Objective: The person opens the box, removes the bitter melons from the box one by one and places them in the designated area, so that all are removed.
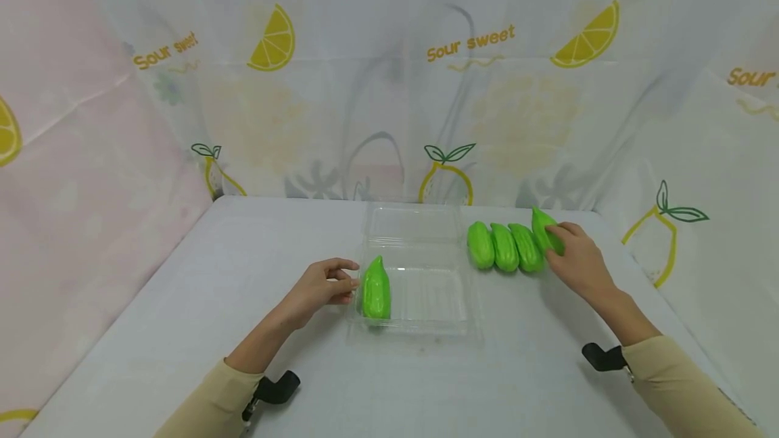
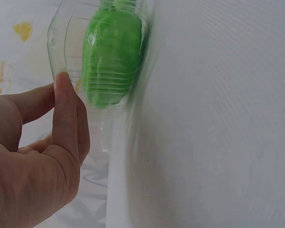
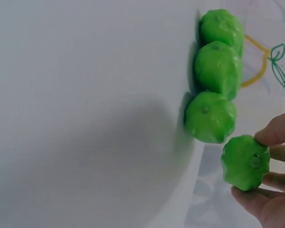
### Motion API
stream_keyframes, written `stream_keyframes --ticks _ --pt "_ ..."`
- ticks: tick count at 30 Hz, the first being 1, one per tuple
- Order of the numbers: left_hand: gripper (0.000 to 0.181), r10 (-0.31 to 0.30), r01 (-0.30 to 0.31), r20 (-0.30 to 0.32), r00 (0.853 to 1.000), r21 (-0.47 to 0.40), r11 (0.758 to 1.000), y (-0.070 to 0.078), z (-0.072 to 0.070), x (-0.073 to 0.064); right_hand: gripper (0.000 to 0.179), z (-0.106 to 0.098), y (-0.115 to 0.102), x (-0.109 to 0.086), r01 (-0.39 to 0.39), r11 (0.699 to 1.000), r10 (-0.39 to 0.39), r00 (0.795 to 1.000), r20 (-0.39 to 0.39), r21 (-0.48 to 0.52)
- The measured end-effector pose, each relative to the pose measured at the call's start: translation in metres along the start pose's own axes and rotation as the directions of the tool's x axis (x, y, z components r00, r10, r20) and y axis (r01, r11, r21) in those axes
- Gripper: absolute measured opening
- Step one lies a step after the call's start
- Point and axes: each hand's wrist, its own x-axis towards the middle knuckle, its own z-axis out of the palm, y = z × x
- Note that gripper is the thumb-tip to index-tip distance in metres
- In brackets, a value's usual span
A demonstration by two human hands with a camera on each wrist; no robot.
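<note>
My right hand (image 1: 578, 259) grips a green bitter melon (image 1: 544, 228) between thumb and fingers at the right of the row. In the right wrist view this bitter melon (image 3: 245, 162) is held up off the white table, its stem end facing the camera. My left hand (image 1: 322, 286) pinches the left rim of a clear plastic clamshell box (image 1: 429, 296). One bitter melon (image 1: 376, 293) lies lengthwise along the box's left side. Through the clear wall the left wrist view shows that melon (image 2: 111, 57) close beside my left fingertips (image 2: 62, 83).
Three more bitter melons (image 1: 504, 249) lie side by side to the right of the box. The box's lid (image 1: 414, 224) is folded back, away from me. Behind the table (image 1: 243, 235) hangs a lemon-print cloth (image 1: 365, 107), which also runs along both sides.
</note>
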Motion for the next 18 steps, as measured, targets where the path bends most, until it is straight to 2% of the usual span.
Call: stream_keyframes --ticks 18 --pt "0.044 0.001 -0.001 0.000 1.000 0.005 1.000 0.001 0.001 -0.001 0.041 0.010 0.017 -0.002 -0.045 0.999 0.046 0.998 0.052 -0.015"
